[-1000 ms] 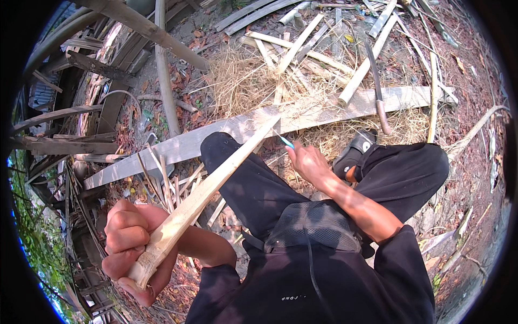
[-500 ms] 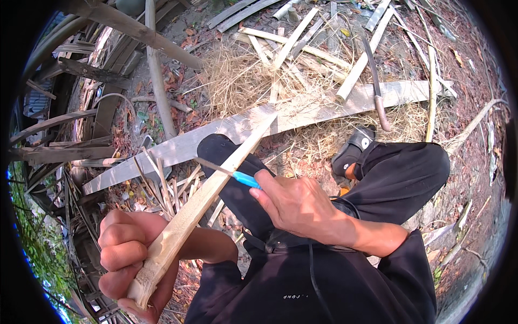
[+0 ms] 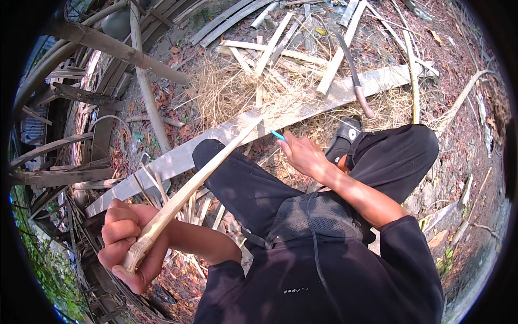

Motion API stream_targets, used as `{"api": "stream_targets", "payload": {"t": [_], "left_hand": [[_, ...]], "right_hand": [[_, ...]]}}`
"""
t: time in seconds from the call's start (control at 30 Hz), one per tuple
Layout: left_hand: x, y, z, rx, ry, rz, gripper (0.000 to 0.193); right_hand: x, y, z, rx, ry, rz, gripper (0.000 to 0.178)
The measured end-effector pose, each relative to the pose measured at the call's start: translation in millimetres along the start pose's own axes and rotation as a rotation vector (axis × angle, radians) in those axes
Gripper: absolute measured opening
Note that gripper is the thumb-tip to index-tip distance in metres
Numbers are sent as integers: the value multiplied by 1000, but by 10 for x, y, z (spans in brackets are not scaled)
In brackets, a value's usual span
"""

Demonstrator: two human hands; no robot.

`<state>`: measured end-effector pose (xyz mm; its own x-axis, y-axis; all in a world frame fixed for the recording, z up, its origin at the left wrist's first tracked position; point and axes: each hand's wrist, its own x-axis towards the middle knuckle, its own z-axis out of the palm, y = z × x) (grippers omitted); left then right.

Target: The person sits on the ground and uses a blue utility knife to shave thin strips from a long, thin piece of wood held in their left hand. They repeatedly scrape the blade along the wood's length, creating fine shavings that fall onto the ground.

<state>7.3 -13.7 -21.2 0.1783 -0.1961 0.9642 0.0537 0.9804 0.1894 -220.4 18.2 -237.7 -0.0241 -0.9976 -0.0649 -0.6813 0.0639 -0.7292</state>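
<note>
My left hand (image 3: 125, 237) is closed around the thick near end of a long, pale, split bamboo strip (image 3: 190, 186). The strip slants away over my bent left knee, its far tip meeting a grey plank (image 3: 175, 157) on the ground. In my right hand (image 3: 306, 156), fingers closed, is a small knife with a blue handle (image 3: 278, 135). That hand is just right of the strip's far end; its blade is hard to make out against the ground.
Beyond the plank lie a heap of pale shavings (image 3: 221, 94) and several bamboo pieces (image 3: 272, 43). A long curved machete (image 3: 349, 62) rests across the plank at right, its brown handle toward me. Stacked old timber and poles (image 3: 143, 81) crowd the left side.
My right hand with the knife has moved away from me along the strip, from its middle toward its far end. My left hand keeps its hold; the strip looks turned, showing a narrower side.
</note>
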Motion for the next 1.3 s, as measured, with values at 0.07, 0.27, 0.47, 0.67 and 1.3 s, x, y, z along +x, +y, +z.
{"api": "stream_targets", "payload": {"t": [0.07, 0.27, 0.47, 0.67, 1.3], "left_hand": [[-53, -29, 82, 38, -13, -2, 33], [-77, 86, 161, 294, 175, 24, 33], [-89, 121, 345, 303, 170, 52, 36], [-52, 95, 374, 198, 150, -37, 32], [-43, -7, 493, 646, 572, 0, 32]], "right_hand": [[-6, -339, -245, 270, 60, -86, 29], [-386, -889, -298, 521, 41, -300, 23], [-291, -517, 32, 249, 70, -246, 22], [5, 757, 520, -251, 28, 65, 37], [2, 270, 387, 119, -32, 162, 41]]}}
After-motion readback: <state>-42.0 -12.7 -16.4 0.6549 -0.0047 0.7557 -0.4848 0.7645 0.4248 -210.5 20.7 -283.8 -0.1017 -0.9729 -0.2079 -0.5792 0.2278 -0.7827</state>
